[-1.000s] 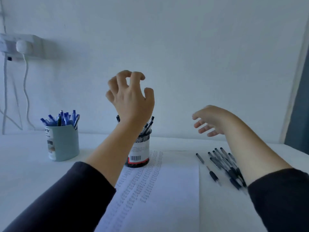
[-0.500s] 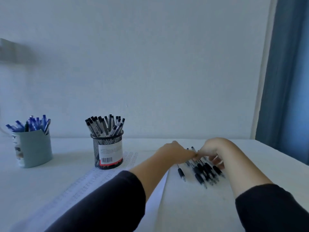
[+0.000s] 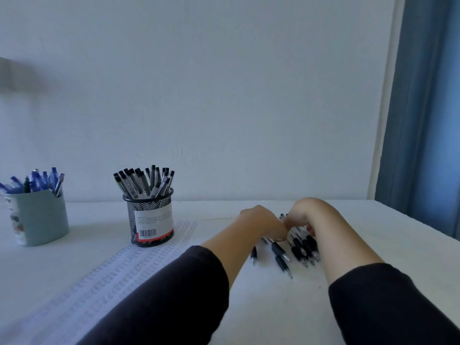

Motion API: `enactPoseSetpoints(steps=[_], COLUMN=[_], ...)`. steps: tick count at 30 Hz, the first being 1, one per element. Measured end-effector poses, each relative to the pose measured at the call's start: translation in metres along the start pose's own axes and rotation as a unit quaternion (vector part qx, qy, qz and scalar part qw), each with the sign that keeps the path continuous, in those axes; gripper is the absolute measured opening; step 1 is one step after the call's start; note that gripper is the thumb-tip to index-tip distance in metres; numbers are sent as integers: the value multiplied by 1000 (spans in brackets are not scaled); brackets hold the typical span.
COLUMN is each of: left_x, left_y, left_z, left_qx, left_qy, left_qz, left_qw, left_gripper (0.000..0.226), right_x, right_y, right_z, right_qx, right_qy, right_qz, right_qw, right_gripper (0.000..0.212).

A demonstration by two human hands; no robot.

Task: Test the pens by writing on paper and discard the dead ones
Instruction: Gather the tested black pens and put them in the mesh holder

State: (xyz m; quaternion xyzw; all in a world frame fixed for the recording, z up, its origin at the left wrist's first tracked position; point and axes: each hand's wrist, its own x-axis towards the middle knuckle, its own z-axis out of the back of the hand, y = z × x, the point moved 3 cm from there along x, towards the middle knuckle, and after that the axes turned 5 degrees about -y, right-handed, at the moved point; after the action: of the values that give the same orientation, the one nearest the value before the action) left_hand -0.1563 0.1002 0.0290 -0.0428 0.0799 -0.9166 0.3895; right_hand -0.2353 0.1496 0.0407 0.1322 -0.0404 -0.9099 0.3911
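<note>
A: Head view. What differs from half a second back?

B: Little. Both hands sat over the loose pens point(image 3: 297, 247) then too; the pens now look bunched tighter on the right side of the desk point(image 3: 373, 235), near its back edge. The mesh cup point(image 3: 149, 217) and blue cup point(image 3: 39, 217) stand as before.

A: How do the pens lie?

B: Flat, roughly side by side, long axes running from the back edge toward the front, tips pointing at the person. Two or three lie apart on the left of the bunch.

A: And the hands?

B: The left hand point(image 3: 261, 224) rests on the bunch's left side, the right hand point(image 3: 302, 215) on its far end, fingers bent down among the barrels. Whether either actually grasps a pen, I cannot tell. The paper point(image 3: 119, 267) lies left of them, running under the left sleeve.
</note>
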Motion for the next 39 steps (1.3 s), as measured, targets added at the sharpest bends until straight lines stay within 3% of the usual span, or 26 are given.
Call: enactPoseSetpoints(steps=[3,5,8,11,14,16,18,20,22,24,26,29,32,37,39], left_x=[2,3,5,4,3,2,0,-1,-9,-14,-20,-39,-59,-71,-69], left_y=[-7,-11,-14,-13,-7,1,10,20,29,41,59,90,126,193,212], left_z=[1,1,-1,-3,-5,-1,5,13,26,44,69,110,142,148,138], left_qx=[60,121,153,147,145,90,-5,-162,-330,-456,-519,-555,-570,-548,-519], left_qy=[21,34,22,5,4,5,15,21,18,-38,-143,-296,-404,-565,-606], left_qz=[-28,-40,-52,-50,-43,-14,25,74,116,124,101,43,4,28,31], left_qw=[998,991,987,988,989,996,1000,984,937,880,836,776,716,617,602], left_gripper=[27,14,32,41,29,17,20,34,31,19,15,23,18,15,16], right_x=[7,8,10,9,1,-2,-3,-2,-2,-5,-12,-24,-33,-45,-45], right_y=[5,7,9,9,13,14,15,17,22,29,43,76,116,182,203], right_z=[-4,-5,-6,-7,-7,-6,-1,6,16,26,32,37,39,42,43], right_qx=[-30,-59,-87,-111,-134,-157,-145,-46,121,337,478,549,640,743,781], right_qy=[-6,-8,-3,-24,-31,-40,-38,-48,-72,-74,-65,-107,-129,-201,-224], right_qz=[-4,-7,-8,-7,14,25,23,28,48,85,131,187,226,226,221], right_qw=[1000,998,996,994,990,986,988,997,989,935,866,807,723,597,539], right_gripper=[39,42,46,16,42,41,28,19,15,16,20,12,14,15,16])
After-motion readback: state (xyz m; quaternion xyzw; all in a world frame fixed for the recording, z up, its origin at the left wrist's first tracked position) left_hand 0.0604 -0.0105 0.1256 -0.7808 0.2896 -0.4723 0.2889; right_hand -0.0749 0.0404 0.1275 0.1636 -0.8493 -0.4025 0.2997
